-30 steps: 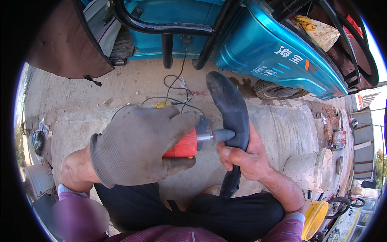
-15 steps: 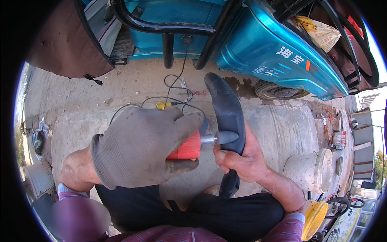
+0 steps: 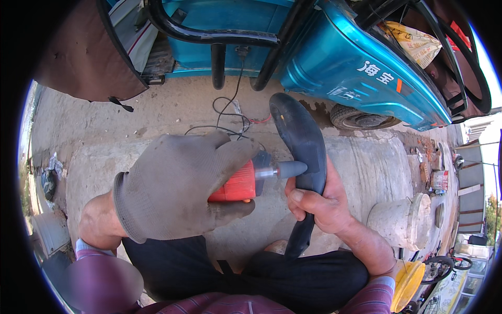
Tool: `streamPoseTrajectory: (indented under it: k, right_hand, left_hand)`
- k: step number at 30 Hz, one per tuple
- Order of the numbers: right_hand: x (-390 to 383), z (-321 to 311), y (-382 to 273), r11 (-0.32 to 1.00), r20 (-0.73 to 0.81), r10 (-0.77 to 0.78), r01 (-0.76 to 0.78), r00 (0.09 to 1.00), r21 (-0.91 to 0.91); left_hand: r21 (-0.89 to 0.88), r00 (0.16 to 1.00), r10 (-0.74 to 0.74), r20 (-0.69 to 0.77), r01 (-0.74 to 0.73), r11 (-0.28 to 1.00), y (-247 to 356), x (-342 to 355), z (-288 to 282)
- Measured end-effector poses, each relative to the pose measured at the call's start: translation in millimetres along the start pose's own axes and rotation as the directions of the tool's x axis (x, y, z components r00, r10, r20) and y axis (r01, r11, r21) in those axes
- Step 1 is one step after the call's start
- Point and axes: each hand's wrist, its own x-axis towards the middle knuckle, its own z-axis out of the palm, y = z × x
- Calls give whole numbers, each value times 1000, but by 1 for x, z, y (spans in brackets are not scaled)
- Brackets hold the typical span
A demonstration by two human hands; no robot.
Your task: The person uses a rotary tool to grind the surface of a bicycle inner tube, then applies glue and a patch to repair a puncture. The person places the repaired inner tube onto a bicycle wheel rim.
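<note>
My left hand (image 3: 180,186), in a grey glove, is closed round a red power tool (image 3: 232,183). The tool's grey tapered tip (image 3: 291,169) points right and lies against a black rubber inner tube (image 3: 292,124). My bare right hand (image 3: 321,204) grips that tube from the right, thumb across it. The tube curves upward to a rounded top, and its narrower lower part hangs down toward my dark trousers (image 3: 298,282). The back of the glove hides much of the tool.
A teal cargo tricycle (image 3: 345,63) with black bars (image 3: 214,36) stands ahead. Black cables (image 3: 222,115) lie on the concrete (image 3: 104,136). At the right are a white bucket (image 3: 392,225), a yellow bucket (image 3: 405,285) and bicycle wheels (image 3: 438,269). A brown cover (image 3: 89,52) hangs upper left.
Over the last half second the gloved hand and tool have drawn slightly left. The tube has shifted a little right with my right hand, the tip still on it.
</note>
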Motion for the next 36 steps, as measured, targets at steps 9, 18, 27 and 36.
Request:
streamPoseTrajectory:
  k: [9, 18, 27, 36]
  right_hand:
    - [-2, -6, 0, 998, 48, -51, 49, 998, 45]
    - [-1, -4, 0, 998, 69, -31, 28, 997, 52]
    - [0, 3, 2, 1000, 53, -30, 29, 998, 8]
    - [0, 6, 4, 997, 78, -67, 69, 995, -33]
  left_hand:
    - [3, 1000, -10, 24, 10, 1000, -1, -2, 0]
    - [20, 1000, 4, 3, -4, 1000, -1, 0, 4]
    - [12, 999, 6, 34, -6, 1000, 1, 0, 3]
    - [31, 994, 11, -113, -8, 999, -2, 1, 4]
